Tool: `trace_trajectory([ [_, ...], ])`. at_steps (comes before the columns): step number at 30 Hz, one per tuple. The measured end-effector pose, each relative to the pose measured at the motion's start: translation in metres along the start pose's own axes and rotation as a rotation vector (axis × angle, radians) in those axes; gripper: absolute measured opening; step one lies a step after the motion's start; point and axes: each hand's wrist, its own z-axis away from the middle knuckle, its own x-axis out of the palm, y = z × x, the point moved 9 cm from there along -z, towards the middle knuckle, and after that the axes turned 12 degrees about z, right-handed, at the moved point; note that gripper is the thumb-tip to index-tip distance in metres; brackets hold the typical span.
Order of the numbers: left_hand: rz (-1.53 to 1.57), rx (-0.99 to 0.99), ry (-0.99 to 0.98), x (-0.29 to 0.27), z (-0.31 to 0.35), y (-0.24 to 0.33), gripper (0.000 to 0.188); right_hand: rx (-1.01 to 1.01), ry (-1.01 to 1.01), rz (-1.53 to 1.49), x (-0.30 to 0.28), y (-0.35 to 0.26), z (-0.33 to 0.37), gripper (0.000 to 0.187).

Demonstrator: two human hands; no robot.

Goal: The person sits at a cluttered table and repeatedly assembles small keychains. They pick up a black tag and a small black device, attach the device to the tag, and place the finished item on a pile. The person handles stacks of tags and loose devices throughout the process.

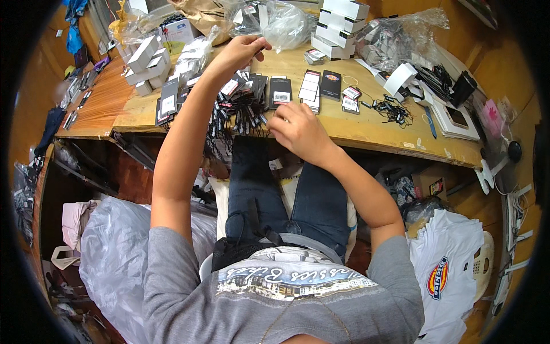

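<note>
My left hand is raised over the far side of the table, fingers pinched together. A small dark bit shows at its fingertips, too small to name. Close to the table's front edge, my right hand has its fingers curled inward; whatever they hold is hidden. Between my arms lies a heap of black hang tags with strings, its cords hanging over the edge. Just beyond my right fingers is a stack of dark tags with a barcode label. White tags and a black tag lie right of it.
White boxes are stacked at the back and piled at the left. Clear plastic bags line the rear. Black strings and a phone on a white box are at right. A white T-shirt hangs lower right.
</note>
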Motion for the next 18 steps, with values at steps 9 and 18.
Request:
trace_trajectory([
  [9,0.069,-0.041,-0.029,0.006,-0.018,-0.040,0.023,-0.051,-0.016,-0.124,-0.003,-0.015,0.011,0.008],
  [18,0.619,-0.160,0.174,0.026,-0.024,-0.060,0.032,0.787,-0.539,0.210,0.067,0.217,0.012,0.040],
])
